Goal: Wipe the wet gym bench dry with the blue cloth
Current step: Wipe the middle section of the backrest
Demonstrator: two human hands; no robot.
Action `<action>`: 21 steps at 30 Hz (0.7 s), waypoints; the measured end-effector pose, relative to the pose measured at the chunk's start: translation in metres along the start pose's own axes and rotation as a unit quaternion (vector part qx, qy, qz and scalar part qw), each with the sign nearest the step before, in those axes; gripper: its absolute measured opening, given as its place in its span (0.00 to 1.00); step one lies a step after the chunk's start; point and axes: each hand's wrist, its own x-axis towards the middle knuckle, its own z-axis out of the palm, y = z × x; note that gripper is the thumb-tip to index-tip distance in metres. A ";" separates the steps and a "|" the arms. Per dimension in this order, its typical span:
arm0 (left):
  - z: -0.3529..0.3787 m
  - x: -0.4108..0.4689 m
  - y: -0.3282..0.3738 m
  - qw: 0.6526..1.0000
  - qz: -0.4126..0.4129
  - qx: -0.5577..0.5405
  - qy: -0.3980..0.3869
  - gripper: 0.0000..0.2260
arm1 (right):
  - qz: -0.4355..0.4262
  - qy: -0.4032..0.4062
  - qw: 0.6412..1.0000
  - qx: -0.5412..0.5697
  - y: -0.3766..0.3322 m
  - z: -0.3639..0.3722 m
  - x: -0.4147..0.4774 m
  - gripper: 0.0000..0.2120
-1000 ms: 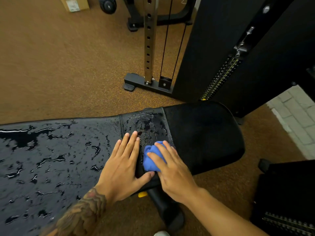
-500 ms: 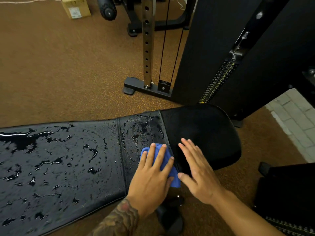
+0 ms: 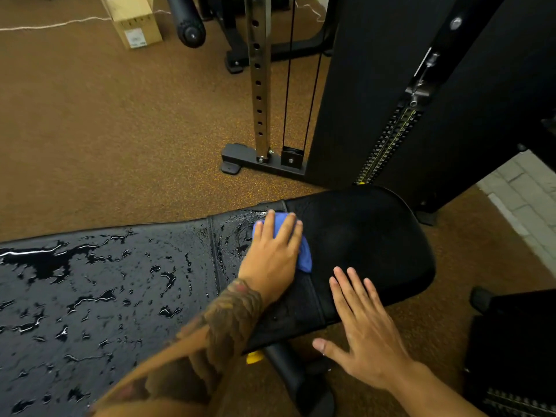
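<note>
The black gym bench's long pad (image 3: 105,281) runs across the left and is covered in puddles and drops. Its seat pad (image 3: 376,236) on the right looks matt and dry. The blue cloth (image 3: 305,257) lies bunched on the narrow wet section between the two pads, close to the far edge. My left hand (image 3: 270,254) presses flat on top of the cloth, fingers spread over it, and hides most of it. My right hand (image 3: 364,332) rests flat on the near edge of the seat pad, fingers apart and holding nothing.
A black cable machine (image 3: 421,85) with a weight stack stands just behind the seat pad. Its steel upright (image 3: 260,85) and foot sit on the brown rubber floor. A cardboard box (image 3: 132,22) lies far back. Another black machine (image 3: 517,356) is at the lower right.
The cloth went from under my right hand to under my left. My left hand has pushed it toward the bench's far edge. My right hand moved right onto the seat pad.
</note>
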 end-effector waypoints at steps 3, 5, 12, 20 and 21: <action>-0.001 0.006 -0.023 0.999 -0.020 0.003 -0.038 0.24 | 0.005 0.004 1.000 -0.004 -0.001 0.000 0.001 0.47; 0.003 -0.008 -0.031 0.999 -0.043 -0.002 -0.024 0.25 | 0.010 0.002 1.000 -0.003 -0.002 0.001 0.001 0.46; 0.007 -0.081 0.030 0.997 -0.041 -0.058 -0.005 0.25 | 0.022 0.002 1.000 0.005 -0.004 0.002 0.002 0.43; 0.014 -0.015 -0.042 0.993 -0.103 -0.061 0.007 0.24 | 0.031 0.003 1.000 0.006 -0.005 0.003 0.002 0.42; 0.016 -0.020 -0.051 0.992 -0.110 -0.054 0.017 0.25 | 0.031 0.006 0.999 0.009 -0.005 0.002 0.002 0.42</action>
